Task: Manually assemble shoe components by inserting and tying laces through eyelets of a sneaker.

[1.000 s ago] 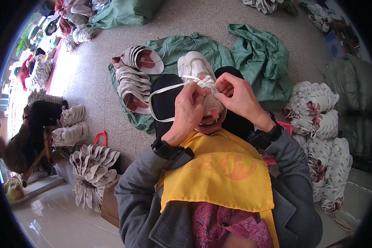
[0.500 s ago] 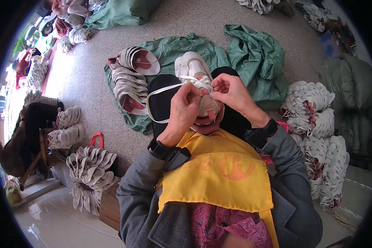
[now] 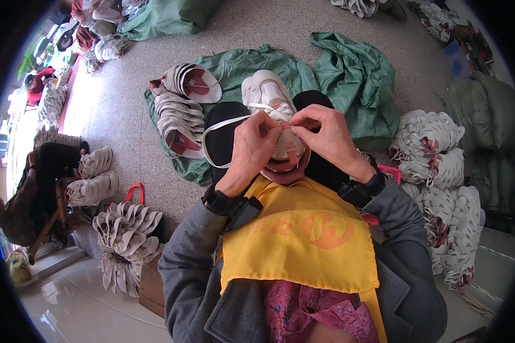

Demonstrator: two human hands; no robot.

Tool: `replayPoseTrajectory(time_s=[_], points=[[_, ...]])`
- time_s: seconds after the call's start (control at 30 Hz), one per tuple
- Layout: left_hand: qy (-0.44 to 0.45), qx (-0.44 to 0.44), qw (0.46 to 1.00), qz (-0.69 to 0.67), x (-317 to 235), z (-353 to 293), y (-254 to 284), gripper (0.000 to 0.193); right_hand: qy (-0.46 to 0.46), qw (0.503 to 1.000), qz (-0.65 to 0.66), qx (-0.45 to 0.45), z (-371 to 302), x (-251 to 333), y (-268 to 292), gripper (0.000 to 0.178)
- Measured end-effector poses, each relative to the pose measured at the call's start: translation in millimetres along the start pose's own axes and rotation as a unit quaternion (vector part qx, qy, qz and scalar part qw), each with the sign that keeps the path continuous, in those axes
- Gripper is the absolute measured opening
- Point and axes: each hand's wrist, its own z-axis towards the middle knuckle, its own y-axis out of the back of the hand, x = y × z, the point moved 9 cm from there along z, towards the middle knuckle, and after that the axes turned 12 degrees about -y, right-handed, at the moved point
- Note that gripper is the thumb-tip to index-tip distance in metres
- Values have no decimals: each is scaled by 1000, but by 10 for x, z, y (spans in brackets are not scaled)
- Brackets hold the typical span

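A white and pink shoe upper (image 3: 264, 91) rests between my knees, its toe pointing away from me. A white shoelace (image 3: 207, 146) runs through its upper eyelets and loops out over my left thigh. My left hand (image 3: 249, 146) is closed in a pinch at the left eyelet edge, with the lace running into its fingers. Opposite it, my right hand (image 3: 329, 137) pinches at the right eyelet edge; what lies between thumb and forefinger is hidden. The pink-tabbed tongue (image 3: 292, 157) shows below the fingertips.
Nested shoe uppers (image 3: 179, 117) lie on a green sack (image 3: 234, 63) ahead. Another crumpled green sack (image 3: 355, 86) is at right. Laced bundles (image 3: 429, 137) are stacked on my right, grey shoe parts (image 3: 126, 234) on my left. A yellow apron (image 3: 297, 240) covers my lap.
My right thumb and forefinger have closed together near the eyelet edge, and the hand has shifted slightly toward me. My left hand has moved slightly; the lace loop still hangs at left.
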Motion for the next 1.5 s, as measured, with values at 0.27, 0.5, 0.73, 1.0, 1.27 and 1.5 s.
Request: replayPoseTrajectory(time_s=[0.27, 0.5, 0.73, 1.0, 1.27, 1.5], points=[[-26, 41, 998, 39, -145, 75, 53, 15, 60, 993, -104, 0, 89, 111, -7, 7], [7, 129, 987, -99, 83, 107, 296, 6, -117, 989, 9, 92, 161, -294, 558, 10], [46, 85, 979, -179, -310, 104, 843, 11, -120, 861, 483, 108, 72, -433, 1006, 12], [-31, 72, 929, -361, -550, 290, 569, 10, -61, 838, 541, 29, 129, -664, 1185, 13], [-52, 112, 979, -160, -214, 268, 363, 3, -32, 812, 573, -108, -74, -1859, 2592, 18], [-134, 76, 986, 69, -205, 361, 207, 21, -92, 800, 561, -193, -590, -2833, 3398, 17]])
